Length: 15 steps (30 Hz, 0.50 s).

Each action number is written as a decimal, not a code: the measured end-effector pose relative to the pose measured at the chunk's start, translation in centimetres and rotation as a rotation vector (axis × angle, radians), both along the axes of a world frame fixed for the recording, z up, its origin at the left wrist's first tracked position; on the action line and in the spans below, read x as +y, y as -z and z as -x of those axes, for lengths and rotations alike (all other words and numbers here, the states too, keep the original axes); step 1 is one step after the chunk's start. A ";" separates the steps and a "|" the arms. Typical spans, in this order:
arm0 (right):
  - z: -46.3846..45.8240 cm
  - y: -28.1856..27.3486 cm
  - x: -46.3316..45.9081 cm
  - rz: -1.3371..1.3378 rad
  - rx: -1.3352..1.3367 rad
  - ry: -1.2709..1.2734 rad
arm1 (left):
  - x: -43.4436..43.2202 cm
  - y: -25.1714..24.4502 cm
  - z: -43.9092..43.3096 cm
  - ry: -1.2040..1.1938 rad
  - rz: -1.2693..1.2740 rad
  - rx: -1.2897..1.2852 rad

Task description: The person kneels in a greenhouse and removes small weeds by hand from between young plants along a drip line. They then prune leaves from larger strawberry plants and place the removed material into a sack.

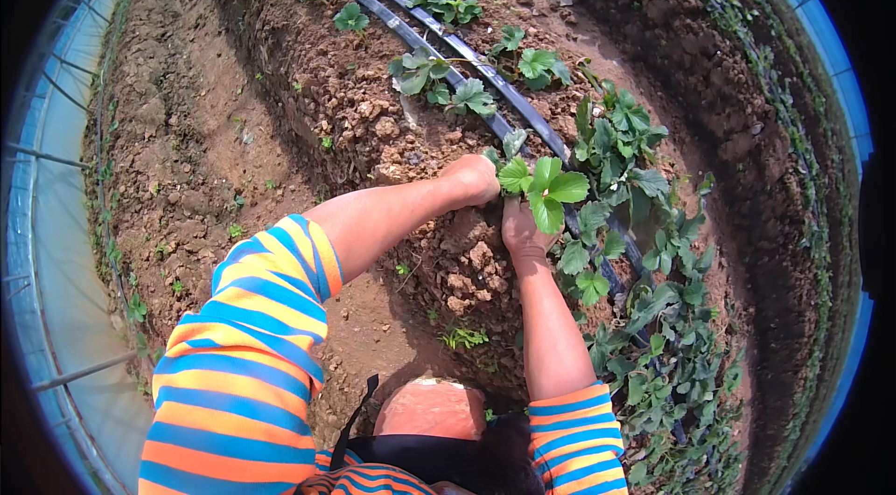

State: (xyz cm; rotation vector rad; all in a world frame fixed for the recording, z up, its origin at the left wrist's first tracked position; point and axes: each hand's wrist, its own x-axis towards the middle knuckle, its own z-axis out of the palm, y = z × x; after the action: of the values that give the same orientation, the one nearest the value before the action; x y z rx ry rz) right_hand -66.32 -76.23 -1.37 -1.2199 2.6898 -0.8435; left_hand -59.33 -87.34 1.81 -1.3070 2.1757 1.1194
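Observation:
Both of my hands are at a strawberry plant with bright green leaves on the raised soil bed. My left hand is curled at the plant's left side, close to the soil, with its fingertips hidden. My right hand reaches in from below, its fingers covered by the leaves. Whether either hand grips a stem or the soil cannot be made out. A black drip hose runs along the bed beside my hands and passes under the foliage. A second drip hose lies parallel on its right.
Strawberry plants grow close on the right, denser towards me. Smaller plants stand farther up the bed. Loose clods cover its near slope. A dirt furrow runs left, beside a plastic-film wall with metal bars.

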 end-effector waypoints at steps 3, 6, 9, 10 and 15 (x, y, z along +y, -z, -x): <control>0.0 -0.1 0.1 0.030 0.048 -0.024 | 0.8 0.0 -0.1 0.115 0.142 -0.040; 0.2 0.2 0.3 -0.084 0.033 -0.055 | 1.5 -0.8 -0.1 0.324 0.270 -0.060; 0.4 0.8 0.3 -0.157 0.052 -0.072 | 1.2 -2.0 -0.3 0.313 0.241 -0.077; 0.5 1.0 0.4 -0.174 0.043 -0.104 | 0.7 -2.4 -0.6 0.307 0.184 -0.068; 0.0 0.9 0.1 0.168 0.155 -0.038 | -2.5 -3.5 -4.9 -0.499 -0.423 0.663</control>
State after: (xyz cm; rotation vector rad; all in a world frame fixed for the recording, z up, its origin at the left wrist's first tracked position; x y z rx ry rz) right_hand -66.30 -76.14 -2.27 -1.4217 2.7512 -1.0291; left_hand -54.41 -89.82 5.31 -1.4455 1.8438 2.3374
